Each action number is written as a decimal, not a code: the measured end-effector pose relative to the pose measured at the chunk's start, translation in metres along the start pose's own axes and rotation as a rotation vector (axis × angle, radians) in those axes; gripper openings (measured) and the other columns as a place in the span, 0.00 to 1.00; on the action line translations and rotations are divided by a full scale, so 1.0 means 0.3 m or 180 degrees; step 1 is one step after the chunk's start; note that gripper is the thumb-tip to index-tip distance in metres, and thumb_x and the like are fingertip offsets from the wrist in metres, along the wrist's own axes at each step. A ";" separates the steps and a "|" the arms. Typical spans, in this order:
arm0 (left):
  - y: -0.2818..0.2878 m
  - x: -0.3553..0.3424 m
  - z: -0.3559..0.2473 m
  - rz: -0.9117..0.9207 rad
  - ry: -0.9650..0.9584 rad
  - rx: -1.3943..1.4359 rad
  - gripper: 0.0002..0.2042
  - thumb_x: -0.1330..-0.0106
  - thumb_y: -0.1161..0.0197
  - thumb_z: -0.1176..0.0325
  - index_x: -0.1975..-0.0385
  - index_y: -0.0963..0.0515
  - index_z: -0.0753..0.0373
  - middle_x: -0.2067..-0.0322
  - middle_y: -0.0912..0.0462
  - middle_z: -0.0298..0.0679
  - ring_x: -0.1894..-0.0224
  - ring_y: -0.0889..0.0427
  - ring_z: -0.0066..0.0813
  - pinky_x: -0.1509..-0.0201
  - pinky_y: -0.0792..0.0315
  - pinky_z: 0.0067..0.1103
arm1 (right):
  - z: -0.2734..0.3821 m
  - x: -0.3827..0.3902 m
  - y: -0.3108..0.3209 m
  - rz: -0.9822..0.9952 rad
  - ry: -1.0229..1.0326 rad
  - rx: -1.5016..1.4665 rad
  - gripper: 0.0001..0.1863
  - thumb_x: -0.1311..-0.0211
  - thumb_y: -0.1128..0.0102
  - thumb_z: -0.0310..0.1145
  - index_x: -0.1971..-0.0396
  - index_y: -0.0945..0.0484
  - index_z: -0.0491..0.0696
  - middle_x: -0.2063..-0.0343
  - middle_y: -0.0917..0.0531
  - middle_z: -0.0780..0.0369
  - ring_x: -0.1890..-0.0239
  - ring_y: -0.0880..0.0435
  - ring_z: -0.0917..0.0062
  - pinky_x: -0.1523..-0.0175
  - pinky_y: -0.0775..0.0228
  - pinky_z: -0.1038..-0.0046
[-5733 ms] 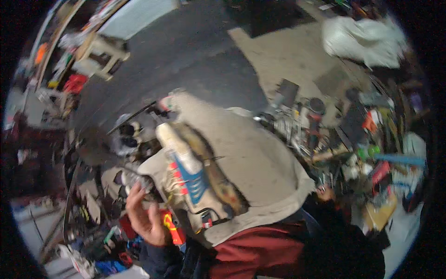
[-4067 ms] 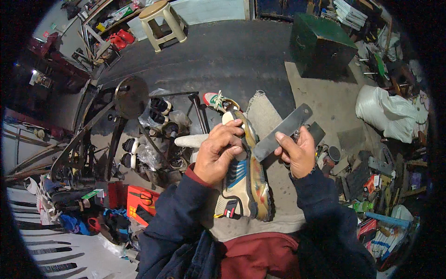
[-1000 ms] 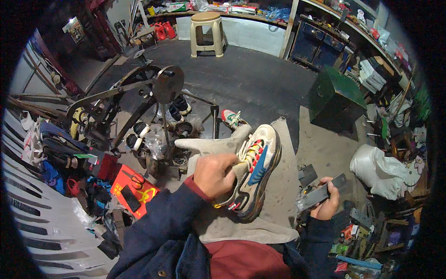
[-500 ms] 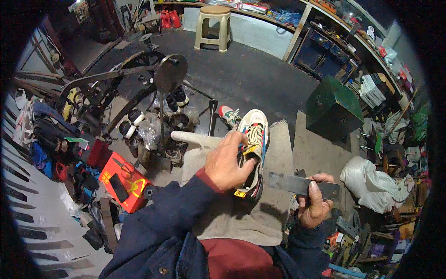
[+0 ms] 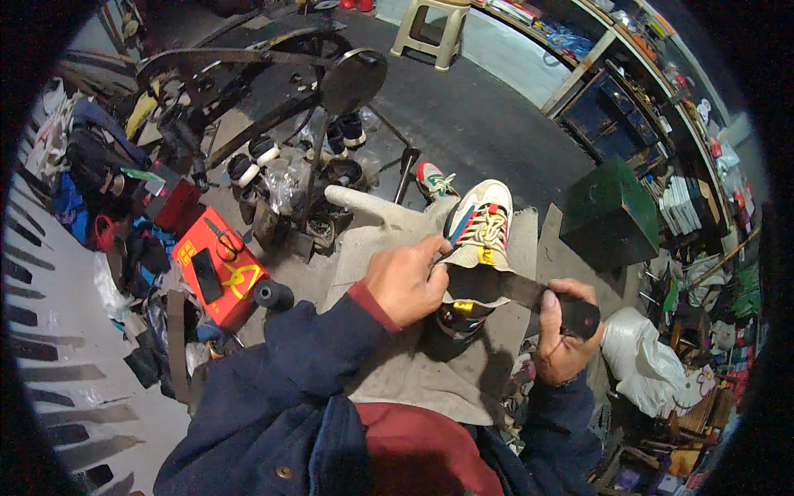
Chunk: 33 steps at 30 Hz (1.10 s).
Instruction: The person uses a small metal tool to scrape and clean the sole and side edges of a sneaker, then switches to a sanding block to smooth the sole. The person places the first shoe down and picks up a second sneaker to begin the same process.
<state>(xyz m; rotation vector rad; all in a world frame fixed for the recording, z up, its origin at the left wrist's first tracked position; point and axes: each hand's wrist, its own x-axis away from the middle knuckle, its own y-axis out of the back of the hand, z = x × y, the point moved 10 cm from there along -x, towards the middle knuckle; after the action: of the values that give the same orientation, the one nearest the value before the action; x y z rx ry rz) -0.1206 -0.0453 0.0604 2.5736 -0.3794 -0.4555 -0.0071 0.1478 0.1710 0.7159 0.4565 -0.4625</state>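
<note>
A cream sneaker (image 5: 492, 217) with red, blue and yellow patches lies on a beige cloth (image 5: 364, 236) over my lap, toe pointing away. My left hand (image 5: 407, 281) pinches the left edge of its opening between thumb and fingers. In my right hand (image 5: 566, 339) is a flat-bladed knife (image 5: 526, 292), gripped by its wide dark handle. Its blade reaches left over the right edge of the shoe's opening; the tip is hard to make out against the dark inside. A second sneaker (image 5: 433, 178), partly hidden, lies beyond the cloth.
At left sits a red box (image 5: 217, 269) bearing scissors (image 5: 225, 240) and a black phone (image 5: 207, 275), near a black metal stand (image 5: 354, 83). A green box (image 5: 610, 213) and white sack (image 5: 641, 364) are at right. A plastic stool (image 5: 430, 33) stands far off.
The knife has moved left from beside the sneaker to its opening. My left hand has shifted to the opening's left edge and pulls it wider. The view has turned.
</note>
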 end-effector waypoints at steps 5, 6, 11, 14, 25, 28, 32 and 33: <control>0.008 0.011 0.012 -0.0079 0.0039 -0.0080 0.11 0.37 0.34 0.60 0.59 0.18 0.57 0.83 0.20 0.44 0.79 0.18 0.47 0.73 0.28 0.38 | -0.006 -0.009 -0.047 0.0422 -0.0391 -0.0046 0.06 0.32 0.39 0.25 0.58 0.19 0.41 0.72 0.17 0.64 0.69 0.21 0.85 0.61 0.28 0.80; 0.017 0.013 0.001 -0.0154 -0.0059 -0.0094 0.11 0.37 0.33 0.60 0.59 0.18 0.57 0.83 0.20 0.44 0.78 0.18 0.47 0.72 0.28 0.38 | -0.009 -0.006 -0.059 0.0462 -0.0509 -0.0049 0.06 0.31 0.40 0.25 0.58 0.19 0.41 0.72 0.17 0.64 0.69 0.20 0.85 0.61 0.28 0.79; 0.037 0.024 -0.018 -0.0254 -0.0209 -0.0216 0.11 0.36 0.33 0.58 0.63 0.18 0.57 0.83 0.20 0.45 0.78 0.17 0.47 0.71 0.27 0.39 | 0.028 -0.013 -0.160 0.1070 -0.0158 0.0228 0.11 0.35 0.42 0.22 0.54 0.19 0.41 0.65 0.14 0.56 0.64 0.13 0.72 0.56 0.24 0.74; 0.041 0.027 -0.020 -0.0216 -0.0189 -0.0183 0.11 0.36 0.33 0.57 0.66 0.19 0.57 0.83 0.20 0.46 0.77 0.17 0.49 0.71 0.27 0.40 | 0.018 -0.033 -0.196 0.0994 0.0332 0.0606 0.15 0.38 0.40 0.21 0.52 0.20 0.44 0.61 0.14 0.54 0.60 0.11 0.64 0.53 0.21 0.69; 0.063 0.027 0.015 -0.0324 -0.0362 0.0866 0.09 0.33 0.37 0.66 0.72 0.22 0.64 0.66 0.16 0.49 0.69 0.15 0.43 0.67 0.26 0.34 | -0.047 -0.050 -0.259 0.1130 0.0564 0.1144 0.14 0.36 0.39 0.27 0.50 0.19 0.47 0.58 0.14 0.53 0.60 0.12 0.56 0.56 0.21 0.63; 0.036 0.005 0.049 -0.0088 -0.0222 0.2106 0.12 0.26 0.41 0.64 0.72 0.24 0.64 0.56 0.14 0.44 0.62 0.14 0.31 0.66 0.23 0.27 | -0.043 -0.057 -0.263 0.1173 0.0534 0.1234 0.14 0.36 0.39 0.28 0.50 0.19 0.48 0.57 0.14 0.53 0.59 0.12 0.55 0.56 0.20 0.62; -0.044 -0.005 0.077 0.0631 0.0391 0.4286 0.15 0.21 0.46 0.55 0.66 0.28 0.60 0.56 0.15 0.49 0.56 0.13 0.31 0.70 0.24 0.16 | -0.047 -0.072 -0.279 0.1248 0.0563 0.1396 0.14 0.36 0.39 0.29 0.51 0.18 0.48 0.61 0.13 0.51 0.61 0.12 0.53 0.58 0.21 0.60; -0.050 -0.007 0.079 0.0660 0.0451 0.4473 0.15 0.21 0.46 0.55 0.66 0.28 0.60 0.56 0.15 0.49 0.56 0.13 0.31 0.70 0.24 0.17 | -0.060 -0.078 -0.281 0.1298 0.0440 0.1404 0.13 0.36 0.39 0.30 0.52 0.18 0.48 0.63 0.13 0.50 0.62 0.12 0.52 0.58 0.21 0.59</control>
<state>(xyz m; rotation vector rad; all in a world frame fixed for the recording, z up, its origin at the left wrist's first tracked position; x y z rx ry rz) -0.1290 -0.0420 0.0339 3.7531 -1.2348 0.2083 -0.0761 0.1102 0.1283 1.2431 0.3262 -0.1252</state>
